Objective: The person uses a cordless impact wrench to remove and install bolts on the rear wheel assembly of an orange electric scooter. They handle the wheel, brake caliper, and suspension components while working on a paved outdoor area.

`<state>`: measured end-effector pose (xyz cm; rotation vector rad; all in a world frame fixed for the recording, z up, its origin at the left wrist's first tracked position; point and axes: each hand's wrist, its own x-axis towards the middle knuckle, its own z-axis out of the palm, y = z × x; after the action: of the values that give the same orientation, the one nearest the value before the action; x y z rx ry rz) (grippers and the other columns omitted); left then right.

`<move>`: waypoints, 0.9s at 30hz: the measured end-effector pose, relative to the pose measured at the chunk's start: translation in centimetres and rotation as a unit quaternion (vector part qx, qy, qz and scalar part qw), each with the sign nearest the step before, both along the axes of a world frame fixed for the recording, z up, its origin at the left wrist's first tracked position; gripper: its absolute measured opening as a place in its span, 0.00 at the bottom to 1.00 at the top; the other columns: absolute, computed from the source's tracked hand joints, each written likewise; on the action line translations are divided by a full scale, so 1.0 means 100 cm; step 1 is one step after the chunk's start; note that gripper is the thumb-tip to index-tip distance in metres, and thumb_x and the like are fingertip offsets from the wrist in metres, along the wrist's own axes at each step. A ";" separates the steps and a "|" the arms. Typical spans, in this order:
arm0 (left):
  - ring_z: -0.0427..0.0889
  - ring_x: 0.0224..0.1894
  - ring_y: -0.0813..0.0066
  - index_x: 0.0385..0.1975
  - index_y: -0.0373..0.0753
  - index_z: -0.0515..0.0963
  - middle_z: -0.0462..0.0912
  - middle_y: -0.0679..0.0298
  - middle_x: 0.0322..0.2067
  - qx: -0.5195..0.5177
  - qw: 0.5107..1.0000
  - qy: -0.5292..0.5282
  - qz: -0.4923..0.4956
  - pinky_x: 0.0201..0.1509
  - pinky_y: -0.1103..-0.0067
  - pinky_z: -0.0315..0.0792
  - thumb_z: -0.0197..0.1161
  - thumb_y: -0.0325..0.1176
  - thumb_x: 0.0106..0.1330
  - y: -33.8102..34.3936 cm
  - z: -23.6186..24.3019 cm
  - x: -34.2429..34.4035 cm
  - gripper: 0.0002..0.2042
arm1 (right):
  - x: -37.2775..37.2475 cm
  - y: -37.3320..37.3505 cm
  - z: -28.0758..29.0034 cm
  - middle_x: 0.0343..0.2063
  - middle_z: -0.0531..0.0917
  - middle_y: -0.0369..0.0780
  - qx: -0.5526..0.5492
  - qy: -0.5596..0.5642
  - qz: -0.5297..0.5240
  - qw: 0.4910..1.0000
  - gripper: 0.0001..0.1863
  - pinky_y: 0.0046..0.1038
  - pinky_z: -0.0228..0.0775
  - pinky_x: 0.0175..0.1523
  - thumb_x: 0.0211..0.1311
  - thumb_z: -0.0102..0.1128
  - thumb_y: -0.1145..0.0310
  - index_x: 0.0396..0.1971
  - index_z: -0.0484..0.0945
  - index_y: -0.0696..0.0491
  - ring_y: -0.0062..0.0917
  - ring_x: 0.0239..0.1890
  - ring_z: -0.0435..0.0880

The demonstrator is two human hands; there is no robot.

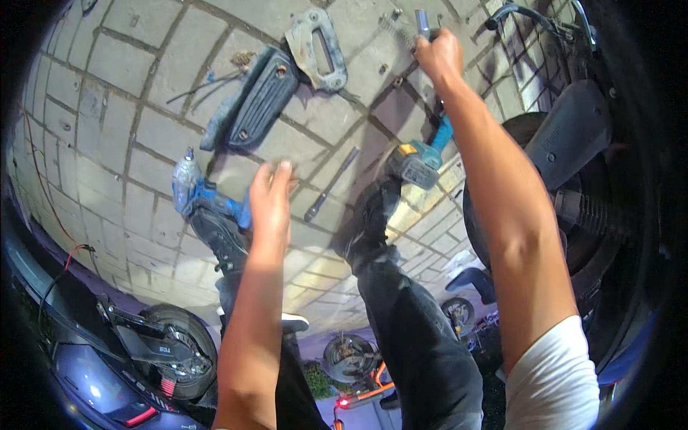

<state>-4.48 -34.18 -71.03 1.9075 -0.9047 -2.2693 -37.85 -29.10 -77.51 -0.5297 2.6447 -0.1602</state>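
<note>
My right hand (441,57), at the top, is closed on a silver metal cylinder (422,24), beside a small coil spring (398,34). My left hand (271,193) hovers at centre, loosely open and apparently empty, beside a blue impact driver (188,188) lying by my shoe. A long extension bar (330,185) lies on the paving between my legs. A teal cordless tool (419,166) with a battery lies below my right forearm, partly hidden by it. Above my left hand are a dark grooved plastic footrest piece (259,107) and a worn metal bracket (317,50).
A scooter wheel and fork (577,204) stand close on my right, with cables above. A purple scooter (100,380) with a rear wheel is at the lower left, a wire (43,186) near it. More wheeled vehicles (347,358) show behind my legs. Paving bricks (100,43) form the ground.
</note>
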 end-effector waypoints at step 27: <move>0.68 0.21 0.77 0.34 0.43 0.68 0.68 0.70 0.20 0.222 0.974 0.042 -0.035 0.26 0.78 0.67 0.57 0.46 0.64 -0.007 0.013 0.029 0.13 | 0.213 0.043 0.115 0.22 0.77 0.53 -0.176 -0.248 -0.017 0.952 0.16 0.42 0.67 0.34 0.55 0.59 0.61 0.22 0.74 0.60 0.50 0.28 0.76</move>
<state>-1.59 -34.87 -69.69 1.9286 -0.4891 -2.7586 -16.56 -24.81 -65.98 -0.4782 2.1367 -0.6921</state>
